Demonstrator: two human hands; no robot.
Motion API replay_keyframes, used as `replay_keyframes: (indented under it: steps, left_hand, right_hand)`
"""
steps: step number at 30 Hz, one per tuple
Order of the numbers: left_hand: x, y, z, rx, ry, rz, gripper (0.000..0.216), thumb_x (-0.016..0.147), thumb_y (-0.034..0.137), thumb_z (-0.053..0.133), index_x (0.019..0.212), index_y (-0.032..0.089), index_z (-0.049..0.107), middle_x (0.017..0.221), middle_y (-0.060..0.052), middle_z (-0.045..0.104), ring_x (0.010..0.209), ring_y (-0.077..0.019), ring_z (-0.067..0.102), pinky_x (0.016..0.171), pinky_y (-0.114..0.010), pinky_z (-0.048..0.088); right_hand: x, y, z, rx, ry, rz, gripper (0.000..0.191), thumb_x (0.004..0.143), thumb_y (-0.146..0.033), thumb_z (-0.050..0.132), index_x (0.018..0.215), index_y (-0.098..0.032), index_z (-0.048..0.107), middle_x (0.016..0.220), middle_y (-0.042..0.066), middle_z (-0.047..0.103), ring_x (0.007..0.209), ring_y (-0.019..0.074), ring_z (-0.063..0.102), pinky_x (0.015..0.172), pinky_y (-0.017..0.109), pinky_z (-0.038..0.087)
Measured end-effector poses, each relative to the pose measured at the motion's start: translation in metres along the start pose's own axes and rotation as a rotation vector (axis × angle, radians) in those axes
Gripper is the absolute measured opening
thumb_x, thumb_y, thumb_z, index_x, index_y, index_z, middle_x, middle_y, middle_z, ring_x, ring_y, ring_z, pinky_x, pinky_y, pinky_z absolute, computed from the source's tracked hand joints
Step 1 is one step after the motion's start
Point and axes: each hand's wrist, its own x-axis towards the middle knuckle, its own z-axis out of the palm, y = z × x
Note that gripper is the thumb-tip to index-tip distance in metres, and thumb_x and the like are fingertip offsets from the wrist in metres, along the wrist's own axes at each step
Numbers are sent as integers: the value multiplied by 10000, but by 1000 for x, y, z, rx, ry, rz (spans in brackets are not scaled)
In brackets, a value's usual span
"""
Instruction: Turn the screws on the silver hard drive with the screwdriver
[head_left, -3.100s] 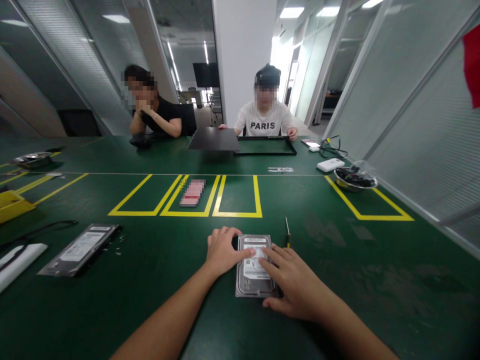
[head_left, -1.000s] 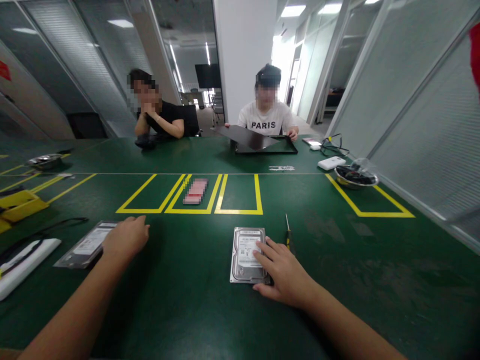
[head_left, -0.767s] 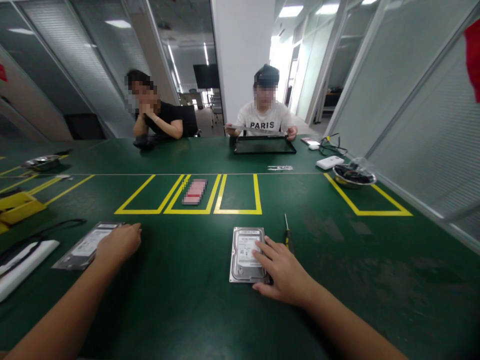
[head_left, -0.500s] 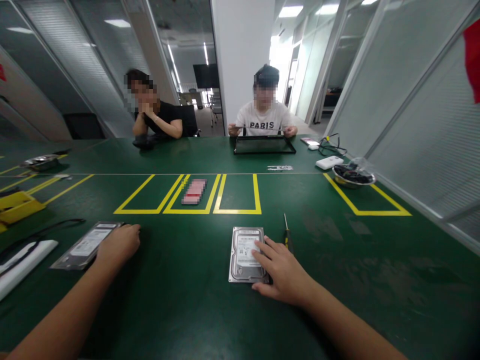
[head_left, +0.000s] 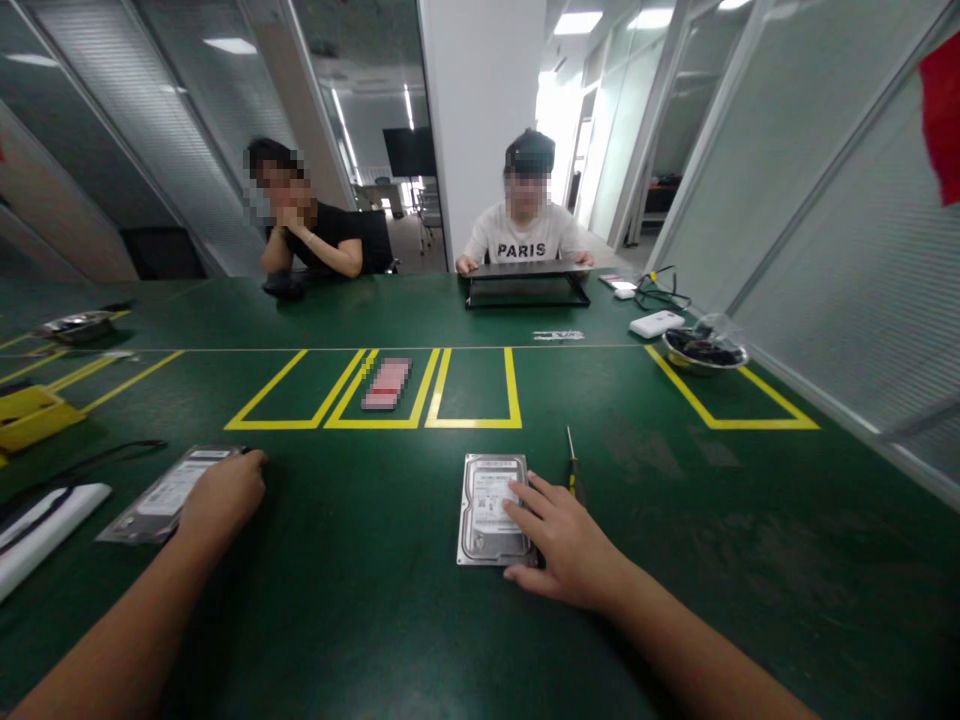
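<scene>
A bare hard drive (head_left: 491, 545) lies flat on the green table, its label facing up. My right hand (head_left: 559, 535) rests against its right side with fingers spread, two of them over the label and the thumb by the lower right corner. Farther left is a second hard drive (head_left: 154, 500) in what looks like a clear bag. My left hand (head_left: 225, 495) lies over its right end, fingers curled at the edge and partly hidden from me. Just beyond my right hand is a screwdriver (head_left: 574, 475) with a black and yellow handle.
Yellow tape (head_left: 472, 423) marks boxes on the table (head_left: 360, 620); a pink phone-like object (head_left: 387, 384) lies in one. A white case (head_left: 52, 530) and yellow bin (head_left: 34, 415) are left, a metal bowl (head_left: 705, 355) right. Opposite, one person holds a panel over a black frame (head_left: 525, 303); another sits.
My left hand has shifted slightly left, farther over the bagged hard drive. The right hand keeps its place. Across the table, the person has tilted the panel over the black frame.
</scene>
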Motion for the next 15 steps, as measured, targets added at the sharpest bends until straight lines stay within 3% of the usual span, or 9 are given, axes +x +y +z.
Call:
replay_keyframes:
  steps: [8, 15]
  left_hand:
    - [5, -6, 1, -16, 11, -14, 451, 903, 252, 351, 1237, 57, 583, 1211, -227, 623, 1054, -332, 615, 825, -383, 479]
    - [8, -8, 2, 3, -32, -20, 378, 895, 268, 351, 1028, 94, 659, 1023, -208, 683, 901, -311, 646, 722, -355, 478]
  right_hand:
    - [0, 1, 0, 3, -4, 3, 747, 761, -534, 673, 1380, -144, 522, 1486, 189, 439, 1358, 440, 377, 1060, 604, 358]
    - [0, 1, 1, 8, -1, 4, 749, 762, -538, 670, 1385, -152, 514, 1489, 185, 436, 1363, 432, 374, 1057, 601, 363]
